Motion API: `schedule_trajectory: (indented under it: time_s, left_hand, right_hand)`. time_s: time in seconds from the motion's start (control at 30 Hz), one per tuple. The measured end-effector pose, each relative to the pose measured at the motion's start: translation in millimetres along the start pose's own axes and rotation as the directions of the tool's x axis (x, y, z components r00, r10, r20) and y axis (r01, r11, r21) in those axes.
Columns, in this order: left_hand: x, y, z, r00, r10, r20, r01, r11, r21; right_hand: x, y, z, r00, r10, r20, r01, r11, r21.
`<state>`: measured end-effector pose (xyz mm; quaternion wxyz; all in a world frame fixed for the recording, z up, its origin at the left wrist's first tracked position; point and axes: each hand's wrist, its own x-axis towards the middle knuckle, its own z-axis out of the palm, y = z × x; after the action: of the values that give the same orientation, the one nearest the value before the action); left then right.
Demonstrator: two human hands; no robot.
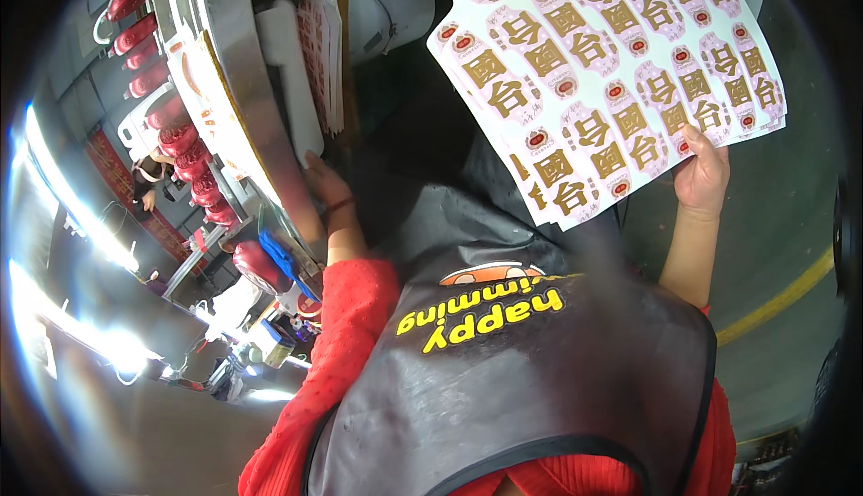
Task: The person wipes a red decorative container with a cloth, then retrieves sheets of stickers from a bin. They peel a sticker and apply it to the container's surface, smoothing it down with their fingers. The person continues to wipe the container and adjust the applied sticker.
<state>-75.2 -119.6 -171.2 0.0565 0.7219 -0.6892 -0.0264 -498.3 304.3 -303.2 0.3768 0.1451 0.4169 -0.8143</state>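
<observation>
Presently pinching large white paper sheets (620, 87) printed with gold-and-pink labels by their near edge in the right hand (701, 172). Spreading ahead and rightward, well apart from the left hand (328, 183) beside a white rounded panel (289, 73). Cannot tell left-hand grip or long axis.

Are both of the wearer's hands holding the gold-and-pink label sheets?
No, only the right hand grips the label sheets, at their near edge; the left hand is well apart from them.
</observation>
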Motion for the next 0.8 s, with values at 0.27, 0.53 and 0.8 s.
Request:
schedule_trajectory:
  time_s: [0.27, 0.53, 0.8]
  left_hand:
    - [-73.9, 13.2, -10.3, 0.884, 0.452, 0.116, -0.466, 0.843, 0.270]
    - [-71.5, 9.4, -18.9, 0.916, 0.368, 0.162, -0.398, 0.885, 0.240]
    - [-42.9, 1.2, -31.5, 0.980, 0.176, 0.089, -0.190, 0.964, 0.187]
  right_hand:
    - [-0.8, -1.7, 4.9, 1.000, 0.003, -0.014, -0.003, 1.000, 0.005]
    - [-1.8, 1.6, 3.9, 1.000, -0.012, -0.010, 0.012, 1.000, -0.004]
    - [-4.1, 2.4, 2.7, 0.998, 0.019, -0.064, -0.019, 1.000, 0.010]
